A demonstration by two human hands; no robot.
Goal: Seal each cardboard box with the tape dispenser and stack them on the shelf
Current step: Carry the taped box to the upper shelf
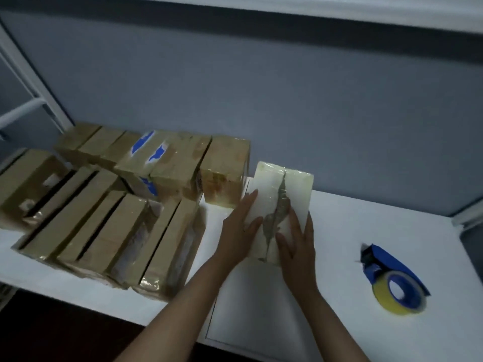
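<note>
A pale, tape-wrapped cardboard box [281, 194] lies on the white shelf surface [366, 218], with a torn grey strip down its middle seam. My left hand [239, 226] lies flat with straight fingers on the box's left side. My right hand [295, 244] presses flat on its near right part. The blue tape dispenser [392, 278] with a yellow tape roll rests alone to the right, well clear of both hands.
Several brown taped boxes [162, 158] stand in a back row on the left, next to the pale box. More brown boxes [104, 231] with open seams sit in front of them. A white upright frame [34, 87] rises at far left, a grey wall behind.
</note>
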